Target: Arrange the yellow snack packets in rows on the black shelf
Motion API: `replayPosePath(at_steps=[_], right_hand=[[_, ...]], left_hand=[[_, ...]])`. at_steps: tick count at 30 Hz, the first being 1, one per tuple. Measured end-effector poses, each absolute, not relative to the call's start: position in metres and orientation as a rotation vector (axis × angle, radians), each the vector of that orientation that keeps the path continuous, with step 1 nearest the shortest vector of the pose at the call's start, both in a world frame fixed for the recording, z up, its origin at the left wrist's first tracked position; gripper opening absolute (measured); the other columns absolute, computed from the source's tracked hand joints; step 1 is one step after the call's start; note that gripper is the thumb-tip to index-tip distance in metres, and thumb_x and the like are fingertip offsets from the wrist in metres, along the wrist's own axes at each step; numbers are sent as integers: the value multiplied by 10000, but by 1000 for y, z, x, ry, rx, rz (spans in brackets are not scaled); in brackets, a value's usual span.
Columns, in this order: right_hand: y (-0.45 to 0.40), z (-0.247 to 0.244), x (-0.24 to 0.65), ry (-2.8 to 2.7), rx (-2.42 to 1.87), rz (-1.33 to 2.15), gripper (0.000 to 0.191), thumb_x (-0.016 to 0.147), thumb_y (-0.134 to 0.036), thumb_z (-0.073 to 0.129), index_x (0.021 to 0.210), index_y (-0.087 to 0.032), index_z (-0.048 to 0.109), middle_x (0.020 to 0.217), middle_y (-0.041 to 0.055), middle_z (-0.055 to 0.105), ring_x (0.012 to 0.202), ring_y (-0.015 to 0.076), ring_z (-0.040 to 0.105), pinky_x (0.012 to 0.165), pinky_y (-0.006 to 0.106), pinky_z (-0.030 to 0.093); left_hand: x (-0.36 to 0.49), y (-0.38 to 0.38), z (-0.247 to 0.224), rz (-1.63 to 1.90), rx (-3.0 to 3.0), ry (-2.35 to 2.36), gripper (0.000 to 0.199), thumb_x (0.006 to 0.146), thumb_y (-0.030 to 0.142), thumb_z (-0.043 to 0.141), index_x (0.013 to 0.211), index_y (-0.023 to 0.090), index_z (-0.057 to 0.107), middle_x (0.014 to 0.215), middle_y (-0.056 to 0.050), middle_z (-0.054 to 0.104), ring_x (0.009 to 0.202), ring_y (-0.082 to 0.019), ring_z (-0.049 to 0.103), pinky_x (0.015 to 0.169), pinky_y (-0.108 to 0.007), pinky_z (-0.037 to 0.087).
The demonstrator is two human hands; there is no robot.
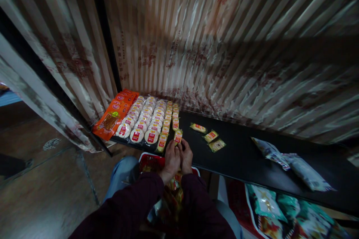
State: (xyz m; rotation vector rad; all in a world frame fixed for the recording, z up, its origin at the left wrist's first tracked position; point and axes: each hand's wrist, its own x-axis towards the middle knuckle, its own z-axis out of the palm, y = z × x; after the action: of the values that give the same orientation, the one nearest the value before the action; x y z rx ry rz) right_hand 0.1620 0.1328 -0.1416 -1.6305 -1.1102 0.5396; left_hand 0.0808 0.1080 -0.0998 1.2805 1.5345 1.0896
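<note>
My left hand (172, 158) and my right hand (186, 155) meet at the shelf's front edge. Both have their fingers closed around the lower end of a small yellow snack packet (178, 136) with a red label. It stands at the near end of a row of like packets (175, 114). Left of my hands another row ends in a yellow packet (162, 142). Beyond that lie rows of round white wrapped crackers (137, 134) with red labels. Loose yellow packets (211, 136) lie on the shelf to the right.
An orange snack bag (114, 114) lies at the black shelf's (235, 157) left end. Two pale bags (307, 171) rest farther right. Below are a red basket (144, 158) between my knees and a red crate (241, 205) of green bags. A pleated curtain (196, 44) hangs behind.
</note>
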Motion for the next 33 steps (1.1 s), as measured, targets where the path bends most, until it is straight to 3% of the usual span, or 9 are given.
replayPosePath(at_steps=[4,10,24,33], right_hand=[[144,-140,163,-1132,-1644,534,504,744,-505,507,1073,-171,692,1040,115,731,907,245,661,873,382,493],[159,-144,164,-1141,-1648,517,492,744,-499,507,1074,-184,691,1039,101,731,900,235,657,856,370,496],[179,-146,170,-1234,-1606,476,425,739,-432,511,1026,-184,704,1022,102,709,965,245,622,913,403,486],[178,-140,173,-1176,-1635,463,507,771,-525,500,1057,-151,685,1074,153,685,975,260,626,924,426,483]], left_hand=[[85,119,-102,1088,1265,1558,442,891,212,384,1264,99,594,1417,-166,518,1334,-221,467,1173,-384,305],[89,132,-107,1089,1278,1556,448,891,240,386,1289,160,576,1434,-116,512,1354,-200,443,1184,-365,282],[94,148,-110,1073,1307,1531,480,916,262,366,1331,91,536,1493,-165,425,1415,-223,359,1205,-386,235],[88,134,-106,1115,1335,1448,485,931,259,373,1382,123,487,1532,-138,373,1456,-208,270,1217,-367,213]])
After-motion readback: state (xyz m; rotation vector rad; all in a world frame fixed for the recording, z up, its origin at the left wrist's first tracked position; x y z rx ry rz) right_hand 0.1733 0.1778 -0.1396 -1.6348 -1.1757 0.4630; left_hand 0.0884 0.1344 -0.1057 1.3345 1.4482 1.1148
